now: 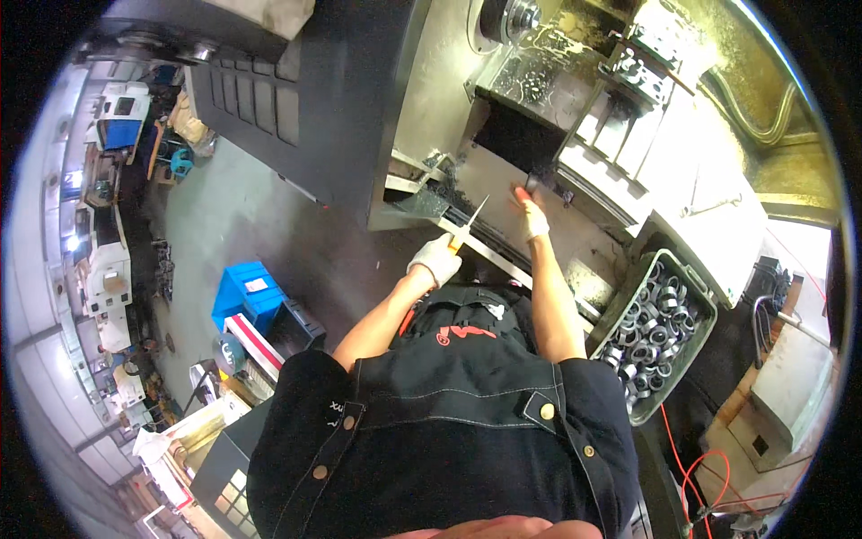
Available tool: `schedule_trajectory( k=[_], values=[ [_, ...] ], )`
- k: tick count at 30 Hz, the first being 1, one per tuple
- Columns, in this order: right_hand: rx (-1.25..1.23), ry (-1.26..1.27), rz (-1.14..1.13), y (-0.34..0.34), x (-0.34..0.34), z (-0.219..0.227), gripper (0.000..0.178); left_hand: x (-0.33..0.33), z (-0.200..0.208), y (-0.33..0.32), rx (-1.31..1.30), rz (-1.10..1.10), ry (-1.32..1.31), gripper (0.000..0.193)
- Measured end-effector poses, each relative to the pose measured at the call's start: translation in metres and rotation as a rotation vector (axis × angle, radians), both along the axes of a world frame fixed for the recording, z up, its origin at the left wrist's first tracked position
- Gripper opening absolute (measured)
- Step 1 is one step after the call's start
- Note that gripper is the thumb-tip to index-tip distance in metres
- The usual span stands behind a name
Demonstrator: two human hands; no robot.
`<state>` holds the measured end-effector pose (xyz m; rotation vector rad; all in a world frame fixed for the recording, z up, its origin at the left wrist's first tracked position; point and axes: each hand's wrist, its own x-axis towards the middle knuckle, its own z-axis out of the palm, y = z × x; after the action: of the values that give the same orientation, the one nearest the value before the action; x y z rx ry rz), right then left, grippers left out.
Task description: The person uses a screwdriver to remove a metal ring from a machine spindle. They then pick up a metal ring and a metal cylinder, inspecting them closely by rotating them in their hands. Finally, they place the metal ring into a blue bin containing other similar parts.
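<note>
My left hand (436, 260), in a whitish work glove, is closed round the yellow handle of a pointed tool (459, 238). Its slim, tapering metal blade points up and to the right, above the machine's front edge. My right hand (535, 221), gloved too, reaches into the lathe-like machine, over the grey surface below a dark opening (516, 135). Something red shows at its fingers, with a small dark piece just beyond; blur hides what this is. Metal chips (453, 187) lie in the machine to the left of that hand.
A grey-green bin (636, 415) full of metal rings stands at the right. The machine's chuck (512, 18) is at the top and its tooling block (642, 74) at upper right. A dark door (346, 108) borders the left. Blue crates (247, 296) sit left; a red hose (687, 476) lies lower right.
</note>
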<state>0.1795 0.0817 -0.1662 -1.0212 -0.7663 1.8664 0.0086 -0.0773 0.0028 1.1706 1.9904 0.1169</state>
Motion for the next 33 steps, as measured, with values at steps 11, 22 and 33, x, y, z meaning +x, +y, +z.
schedule_trajectory(
  k=[11, 22, 33],
  values=[
    [0.216, -0.002, -0.06, 0.206, -0.064, 0.2, 0.041, 0.01, 0.092, 0.139, 0.409, 0.17, 0.108, 0.05],
    [0.151, -0.158, 0.014, 0.327, -0.096, 0.213, 0.071, -0.008, 0.116, 0.188, 0.228, 0.11, 0.307, 0.037],
    [0.302, -0.248, -0.016, 0.341, -0.085, 0.208, 0.038, 0.001, 0.131, 0.218, 0.279, 0.143, 0.245, 0.039]
  ],
)
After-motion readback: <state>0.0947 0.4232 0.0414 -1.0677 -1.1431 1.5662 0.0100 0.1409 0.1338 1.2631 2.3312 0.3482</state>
